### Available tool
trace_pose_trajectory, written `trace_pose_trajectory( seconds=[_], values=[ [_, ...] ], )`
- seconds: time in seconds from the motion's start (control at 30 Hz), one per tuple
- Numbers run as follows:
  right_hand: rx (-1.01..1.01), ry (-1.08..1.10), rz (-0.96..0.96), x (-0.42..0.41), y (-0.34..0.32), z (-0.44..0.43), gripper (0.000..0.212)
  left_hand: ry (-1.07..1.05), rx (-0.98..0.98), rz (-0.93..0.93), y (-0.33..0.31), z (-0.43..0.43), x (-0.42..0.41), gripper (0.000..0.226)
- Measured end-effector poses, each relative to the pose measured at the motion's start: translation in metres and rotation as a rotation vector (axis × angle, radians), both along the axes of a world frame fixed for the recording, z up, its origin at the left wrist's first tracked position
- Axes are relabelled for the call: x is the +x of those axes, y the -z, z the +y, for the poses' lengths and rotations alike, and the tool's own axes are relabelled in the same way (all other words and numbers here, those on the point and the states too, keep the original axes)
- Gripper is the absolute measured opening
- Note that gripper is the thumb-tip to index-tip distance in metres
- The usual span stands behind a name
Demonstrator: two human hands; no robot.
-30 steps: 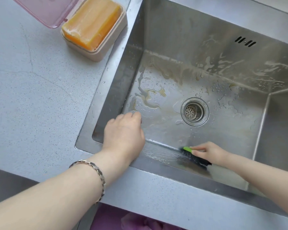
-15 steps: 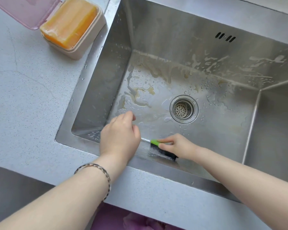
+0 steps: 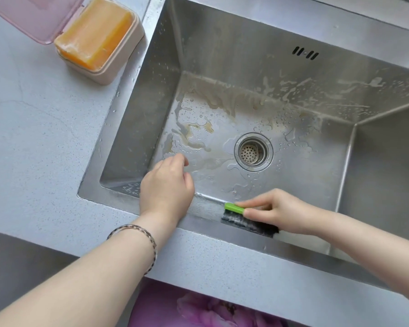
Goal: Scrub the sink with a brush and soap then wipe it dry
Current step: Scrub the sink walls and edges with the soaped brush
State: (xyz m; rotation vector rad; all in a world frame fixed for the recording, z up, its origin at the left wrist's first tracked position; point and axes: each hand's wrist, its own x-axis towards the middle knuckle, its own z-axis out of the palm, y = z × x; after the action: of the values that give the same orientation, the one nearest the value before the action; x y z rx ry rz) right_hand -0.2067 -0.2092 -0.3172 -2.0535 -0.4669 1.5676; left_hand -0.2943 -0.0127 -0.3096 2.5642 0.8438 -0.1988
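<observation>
Green-backed black brush (image 3: 246,218), orange soap (image 3: 95,41), steel-grey sink (image 3: 222,55).

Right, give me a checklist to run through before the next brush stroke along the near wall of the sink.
1. Brush gripped by the right hand: ok.
2. Bristles against the sink's near wall: ok.
3. Left hand out of the brush's path: not ok, it rests on the same wall just left of the brush.
4. Soap film on the sink floor: ok, residue visible.
5. Soap bar in its open box on the counter: ok.
6. Drying cloth at hand: cannot tell, none in view.
</observation>
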Motion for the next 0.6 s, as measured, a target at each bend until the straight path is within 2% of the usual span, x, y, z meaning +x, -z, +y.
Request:
trace_pose_trajectory(
  seconds=[0.1, 0.23, 0.3, 0.4, 0.47, 0.6],
  values=[
    [-0.147, -0.013, -0.008, 0.000, 0.009, -0.003, 0.021, 0.008, 0.006, -0.019, 0.001, -0.002, 0.000, 0.024],
    [0.037, -0.023, 0.008, -0.012, 0.003, 0.045, 0.028, 0.003, 0.014, -0.010, 0.000, -0.001, -0.001, 0.027],
    [0.082, -0.023, 0.001, -0.004, -0.012, 0.027, 0.028, 0.011, -0.007, 0.024, 0.000, -0.001, 0.000, 0.023],
    [-0.083, 0.016, 0.045, 0.004, -0.019, -0.015, 0.024, 0.016, -0.014, 0.041, -0.003, -0.001, 0.001, 0.024],
    [-0.132, 0.032, 0.059, 0.003, -0.012, -0.011, 0.024, 0.027, -0.015, 0.046, -0.002, -0.002, 0.001, 0.023],
    [0.079, -0.036, 0.017, -0.008, 0.001, 0.053, 0.029, 0.002, -0.017, 0.055, -0.002, -0.001, 0.000, 0.022]
  ],
)
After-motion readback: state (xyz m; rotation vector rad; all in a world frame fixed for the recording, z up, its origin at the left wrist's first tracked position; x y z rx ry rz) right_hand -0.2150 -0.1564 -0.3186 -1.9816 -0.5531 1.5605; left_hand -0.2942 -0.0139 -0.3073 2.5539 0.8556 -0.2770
